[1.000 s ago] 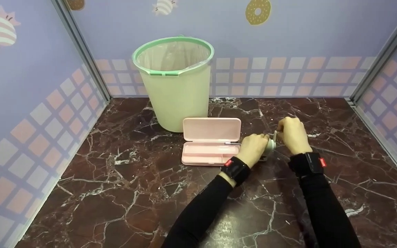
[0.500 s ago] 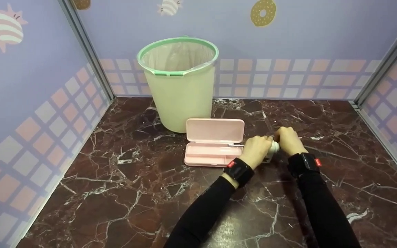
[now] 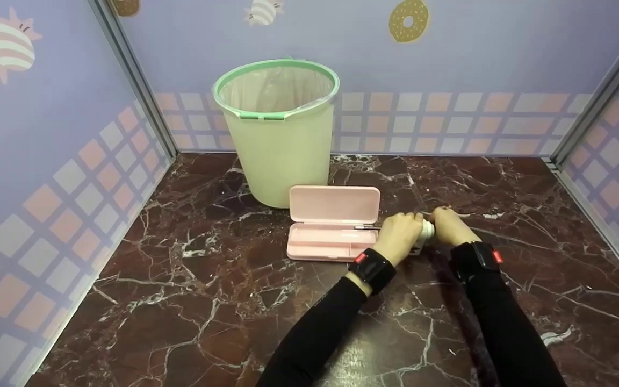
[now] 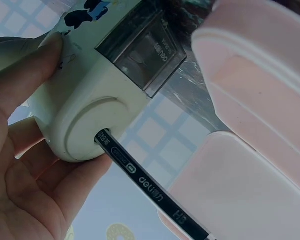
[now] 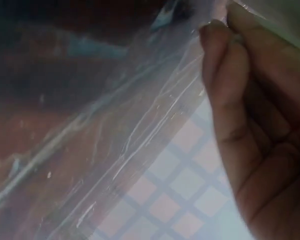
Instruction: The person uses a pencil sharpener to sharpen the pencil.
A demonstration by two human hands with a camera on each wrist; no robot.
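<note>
My left hand (image 3: 398, 237) grips a white crank pencil sharpener (image 4: 85, 95) with a clear shavings drawer (image 4: 147, 55). A black HB pencil (image 4: 155, 187) sticks out of the hole in its face, reaching over the pencil case in the head view. Beside the sharpener's other end is my right hand (image 3: 452, 228), fingers curled at the crank. In the right wrist view its thumb and fingertips (image 5: 225, 60) are pinched together; the crank handle itself is hidden. The pink pencil case (image 3: 317, 251) lies open left of my left hand, lid (image 3: 335, 203) raised.
A pale green bin (image 3: 285, 156) with a clear liner stands behind the pencil case, close to its lid. Patterned panels (image 3: 476, 64) wall in the dark marbled tabletop (image 3: 207, 312) at the back and both sides.
My right hand has come down and closer to the sharpener, and the crank arm seen earlier is now hidden. The left hand keeps its grip on the sharpener. The head view has shifted slightly.
</note>
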